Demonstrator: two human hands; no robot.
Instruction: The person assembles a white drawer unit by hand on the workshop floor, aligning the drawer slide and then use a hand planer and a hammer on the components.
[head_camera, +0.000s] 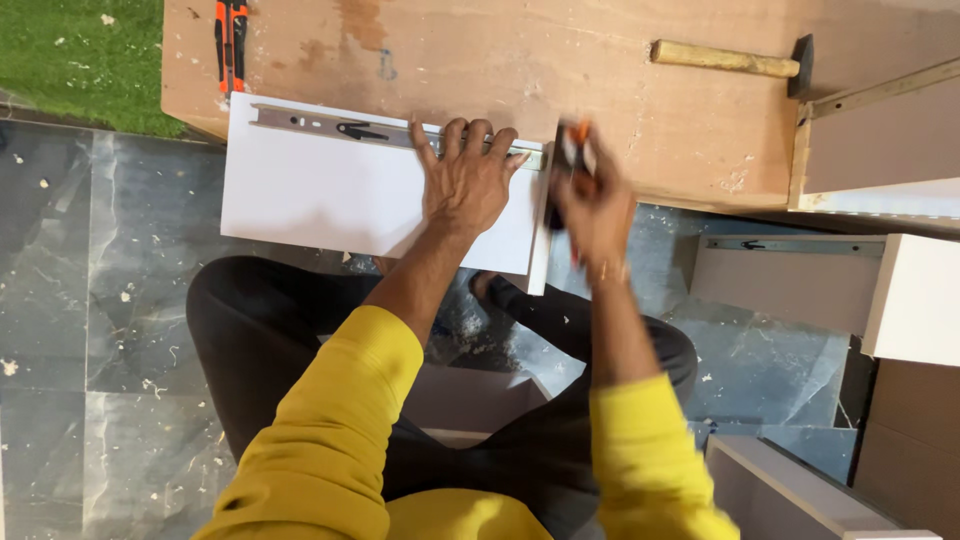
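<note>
The left hand (468, 180) lies flat, fingers spread, pressing a metal drawer rail (385, 132) against the top edge of a white panel (330, 195) that rests on the wooden table (560, 70). The right hand (592, 205) is clenched around an orange-handled tool (572, 150) at the rail's right end. Steady downward pressure from the flat palm looks key to keeping the rail aligned with the edge. The tool is blurred, so its tip and kind cannot be made out, and any screw is hidden. A hammer (730, 60) lies well apart.
</note>
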